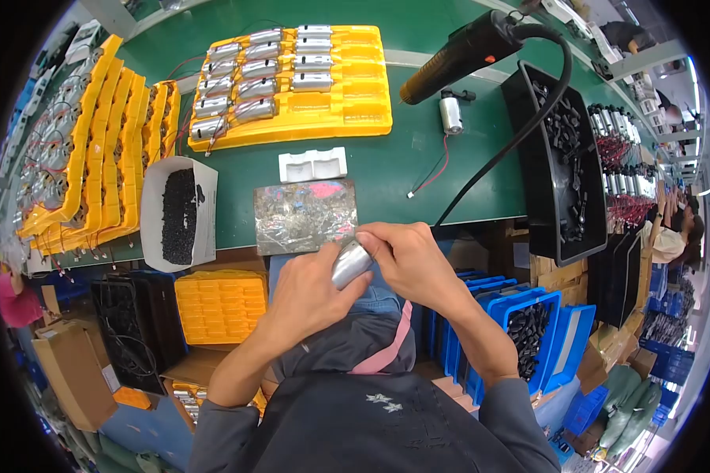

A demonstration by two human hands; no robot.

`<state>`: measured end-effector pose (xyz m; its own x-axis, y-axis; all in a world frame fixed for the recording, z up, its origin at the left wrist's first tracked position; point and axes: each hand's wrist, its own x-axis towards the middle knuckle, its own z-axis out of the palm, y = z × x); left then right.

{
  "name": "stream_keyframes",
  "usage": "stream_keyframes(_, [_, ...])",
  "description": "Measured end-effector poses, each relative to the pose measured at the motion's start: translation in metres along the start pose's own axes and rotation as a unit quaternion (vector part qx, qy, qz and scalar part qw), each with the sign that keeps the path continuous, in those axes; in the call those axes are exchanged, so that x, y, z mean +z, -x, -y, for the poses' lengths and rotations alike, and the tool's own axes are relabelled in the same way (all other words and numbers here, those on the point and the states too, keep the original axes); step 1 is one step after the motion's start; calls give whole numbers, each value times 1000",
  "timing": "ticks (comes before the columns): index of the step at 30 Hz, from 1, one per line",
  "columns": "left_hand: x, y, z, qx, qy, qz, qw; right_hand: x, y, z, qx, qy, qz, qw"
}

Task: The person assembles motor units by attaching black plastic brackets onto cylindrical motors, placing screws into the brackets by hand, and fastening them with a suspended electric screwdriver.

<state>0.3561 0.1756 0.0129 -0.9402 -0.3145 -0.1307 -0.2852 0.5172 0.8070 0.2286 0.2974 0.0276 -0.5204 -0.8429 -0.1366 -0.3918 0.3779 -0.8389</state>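
Note:
A silver cylindrical electric motor point(350, 266) is between my two hands, just off the front edge of the green bench. My left hand point(304, 288) wraps round its body from the left. At its upper end, the thumb and forefinger of my right hand point(410, 260) are closed in a pinch; any small part between those fingertips is hidden. Just beyond lies a scuffed metal plate point(304, 217), with a white two-slot holder point(313, 165) behind it. Another motor point(451, 115) with a black end piece and a trailing pink-and-black wire rests further right.
A yellow tray point(363, 94) carries rows of wired motors. Stacked yellow trays point(95, 150) and a white box point(205, 213) of small black parts stand left. On the right are a black hot-air tool point(457, 57), its cable, and a black bin point(528, 158). Blue crates point(556, 335) sit below.

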Motion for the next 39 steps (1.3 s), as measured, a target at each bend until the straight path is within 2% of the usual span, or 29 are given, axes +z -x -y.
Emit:
stream_keyframes(2, [-3,-3,-3,-102,138,37,984,-2,-6,-4,-14,-66,-15,998])
stream_keyframes(3, [0,-3,3,-113,183,26,976,-4,-8,-7,-21,-99,-18,995])
stream_keyframes(5, [11,-5,20,-132,271,3,953,-9,-19,-10,-24,-31,5,999])
stream_keyframes(8, [5,-20,13,-143,227,-18,963,-15,-42,-8,-54,43,0,998])
stream_keyframes(11, [15,-36,11,-63,190,-162,966,-17,-82,-15,-87,92,-17,992])
stream_keyframes(12, [19,-44,18,-71,204,-146,965,-17,-92,-15,-74,97,-16,992])
stream_keyframes(15, [22,-60,24,-52,82,-186,978,-17,-125,-9,-40,116,-12,992])
stream_keyframes(16, [24,-63,25,3,79,-212,974,-16,-132,-5,-38,167,-13,985])
stream_keyframes(19, [17,-71,18,-80,-10,-170,982,-12,-147,0,-43,226,13,973])
stream_keyframes(20, [20,-73,22,-69,-92,-199,973,-10,-151,-4,-44,229,10,972])
stream_keyframes(26, [23,-75,21,-77,-144,-222,961,-11,-158,-14,-67,211,50,974])
stream_keyframes(30, [29,-76,30,-81,-136,-217,963,-8,-159,-17,-44,198,62,977])
stream_keyframes(37, [39,-78,37,-84,-220,-240,942,-6,-161,-12,-15,242,77,967])
stream_keyframes(39, [35,-71,39,-57,-220,-255,940,-5,-160,-11,-10,251,75,965])
